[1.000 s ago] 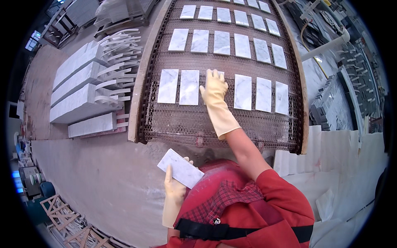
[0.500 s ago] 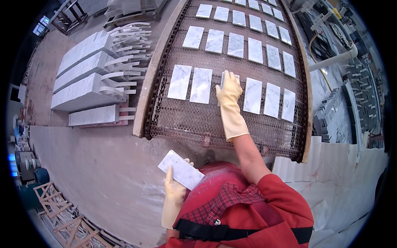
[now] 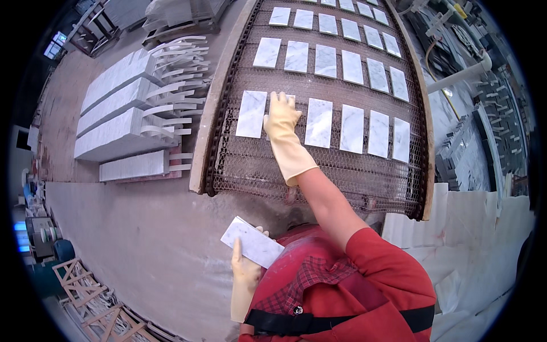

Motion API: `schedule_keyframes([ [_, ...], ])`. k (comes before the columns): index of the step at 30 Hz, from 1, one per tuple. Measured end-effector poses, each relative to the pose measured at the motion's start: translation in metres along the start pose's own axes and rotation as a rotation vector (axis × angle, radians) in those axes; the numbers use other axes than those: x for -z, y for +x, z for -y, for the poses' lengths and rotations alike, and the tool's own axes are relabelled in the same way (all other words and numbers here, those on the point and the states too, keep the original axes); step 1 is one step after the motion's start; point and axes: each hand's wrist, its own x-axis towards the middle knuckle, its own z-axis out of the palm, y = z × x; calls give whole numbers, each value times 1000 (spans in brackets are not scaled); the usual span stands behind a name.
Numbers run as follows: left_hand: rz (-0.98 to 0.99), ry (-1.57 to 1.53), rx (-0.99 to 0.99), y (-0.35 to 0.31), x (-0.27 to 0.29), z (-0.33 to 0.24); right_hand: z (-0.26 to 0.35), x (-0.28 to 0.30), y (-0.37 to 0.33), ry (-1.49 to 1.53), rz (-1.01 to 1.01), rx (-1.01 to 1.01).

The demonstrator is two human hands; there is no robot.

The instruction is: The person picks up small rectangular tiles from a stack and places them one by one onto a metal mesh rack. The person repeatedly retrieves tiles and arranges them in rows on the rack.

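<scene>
Pale yellow rubber gloves cover both my hands. My left hand [image 3: 246, 268] holds a small stack of white, grey-veined marble tiles [image 3: 250, 238] close to my body, thumb across the top one. Stretched forward, my right hand [image 3: 282, 117] has its fingers over a second marble tile from the left, mostly hidden beneath the glove, in the nearest row on a wire-mesh conveyor belt [image 3: 245, 171]. A tile [image 3: 250, 114] lies to the left of this hand, and another tile [image 3: 318, 122] to its right. Several more lie in rows farther up the belt.
Wooden rails [image 3: 200, 154] edge the belt. Long stacks of pale stone strips [image 3: 111, 134] stand to the left, with curved strips sticking out. Pipes [image 3: 461, 74] and dark stone pieces are on the right. Wooden crates [image 3: 108, 316] sit at lower left; white sheeting [image 3: 473, 233] lies lower right.
My right hand has moved left from the third tile of the nearest row to the second, leaving the third uncovered on the belt. My left hand still holds its stack.
</scene>
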Motion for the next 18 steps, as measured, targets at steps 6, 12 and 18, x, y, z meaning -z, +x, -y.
schedule_keyframes([
  [6,-24,-60,-50,-9,19,4,10,7,4,24,6,-79],
  [12,-32,-72,-80,-13,23,3,-3,8,6,10,-51,-81],
  [18,-63,-104,-124,-18,22,0,-1,15,3,-24,-52,-46],
])
